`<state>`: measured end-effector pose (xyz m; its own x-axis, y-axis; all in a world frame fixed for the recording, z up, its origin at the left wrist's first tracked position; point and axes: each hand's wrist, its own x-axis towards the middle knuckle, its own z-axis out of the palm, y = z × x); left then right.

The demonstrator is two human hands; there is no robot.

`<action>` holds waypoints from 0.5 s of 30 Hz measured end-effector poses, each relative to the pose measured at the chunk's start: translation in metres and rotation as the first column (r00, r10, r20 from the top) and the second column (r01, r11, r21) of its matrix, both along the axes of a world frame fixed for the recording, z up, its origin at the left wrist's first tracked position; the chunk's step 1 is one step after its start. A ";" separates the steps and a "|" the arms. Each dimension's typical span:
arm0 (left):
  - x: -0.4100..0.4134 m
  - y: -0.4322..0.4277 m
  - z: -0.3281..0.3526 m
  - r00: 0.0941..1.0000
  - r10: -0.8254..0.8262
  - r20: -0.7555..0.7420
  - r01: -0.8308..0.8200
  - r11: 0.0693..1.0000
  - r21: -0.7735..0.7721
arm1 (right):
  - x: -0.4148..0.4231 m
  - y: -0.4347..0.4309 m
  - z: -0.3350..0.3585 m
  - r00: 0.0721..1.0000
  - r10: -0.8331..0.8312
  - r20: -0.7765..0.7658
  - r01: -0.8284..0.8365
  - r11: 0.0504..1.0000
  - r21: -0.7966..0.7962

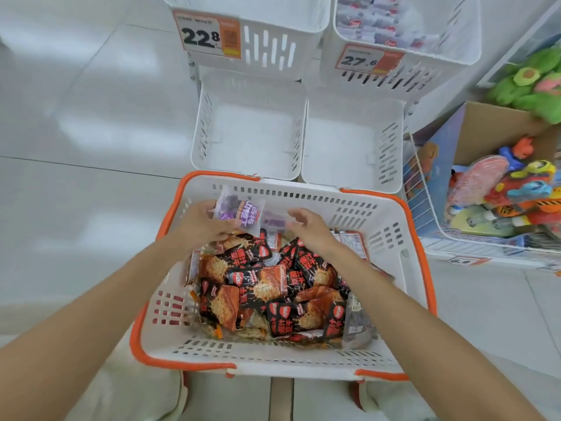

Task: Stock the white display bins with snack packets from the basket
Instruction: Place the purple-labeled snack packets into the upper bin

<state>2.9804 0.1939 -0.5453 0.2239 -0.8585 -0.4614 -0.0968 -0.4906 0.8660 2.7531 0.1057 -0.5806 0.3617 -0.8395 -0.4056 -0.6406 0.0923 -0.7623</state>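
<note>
Pale tiled shop floor, with four white bins (202,138) racked in two tiers. The upper right bin (452,53) holds white packets (373,24), and the two lower ones show bare bottoms. In front sits one orange-rimmed basket (391,229) heaped with black-and-red packets (273,287). Over its far end the left hand (202,221) grips a purple packet (241,212), its long side slanting left to right. The right hand (308,227), fingers curled, is at a second purple packet (274,220); I cannot tell whether it holds it.

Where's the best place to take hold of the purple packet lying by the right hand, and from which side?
Probably its right edge, pinched from above-right: the purple packet lies flat on the heap with that edge bare toward the right hand, while the left hand and the held packet crowd the left.
</note>
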 end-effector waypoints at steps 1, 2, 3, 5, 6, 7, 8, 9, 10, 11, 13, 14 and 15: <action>0.006 0.000 -0.002 1.000 -0.002 -0.003 0.002 1.000 -0.012 | 0.004 -0.005 -0.011 0.998 0.044 -0.053 -0.044 0.999 -0.003; 0.010 0.000 -0.003 1.000 0.000 -0.017 -0.001 1.000 -0.022 | 0.009 -0.009 -0.022 0.994 0.072 -0.082 -0.073 0.997 -0.001; 0.011 0.001 -0.004 1.000 0.007 -0.031 -0.008 1.000 -0.028 | 0.014 -0.012 -0.033 0.990 0.087 -0.112 -0.088 0.996 -0.008; 0.014 0.001 -0.007 1.000 0.019 -0.025 -0.020 0.999 -0.034 | 0.021 -0.018 -0.054 0.963 0.110 -0.247 -0.145 0.981 -0.129; 0.015 0.001 -0.010 0.999 0.026 -0.021 -0.027 0.999 -0.031 | 0.023 -0.019 -0.062 0.928 0.127 -0.352 -0.211 0.954 -0.213; 0.017 0.001 -0.012 0.999 0.033 -0.029 -0.033 0.999 -0.023 | 0.024 -0.020 -0.067 0.887 0.138 -0.440 -0.286 0.913 -0.291; 0.018 0.000 -0.015 0.999 0.035 -0.038 -0.036 0.999 -0.016 | 0.024 -0.019 -0.070 0.862 0.148 -0.485 -0.341 0.876 -0.340; 0.019 0.000 -0.017 0.998 0.039 -0.046 -0.040 0.999 -0.007 | 0.024 -0.017 -0.072 0.862 0.159 -0.482 -0.363 0.857 -0.366; 0.019 -0.001 -0.019 0.998 0.042 -0.049 -0.042 0.999 -0.002 | 0.024 -0.014 -0.071 0.880 0.170 -0.443 -0.354 0.857 -0.374; 0.018 -0.001 -0.021 0.997 0.047 -0.053 -0.047 0.999 0.005 | 0.024 -0.012 -0.069 0.900 0.179 -0.398 -0.332 0.872 -0.358; 0.014 -0.003 -0.024 0.997 0.055 -0.053 -0.054 0.998 0.016 | 0.024 -0.007 -0.055 0.949 0.117 -0.294 -0.220 0.912 -0.347; 0.011 -0.005 -0.024 0.997 0.060 -0.053 -0.059 0.998 0.020 | 0.022 -0.005 -0.046 0.980 0.029 -0.197 -0.099 0.931 -0.352; 0.007 -0.006 -0.023 0.997 0.060 -0.055 -0.059 0.998 0.029 | 0.021 -0.001 -0.034 0.995 -0.075 -0.065 0.048 0.938 -0.343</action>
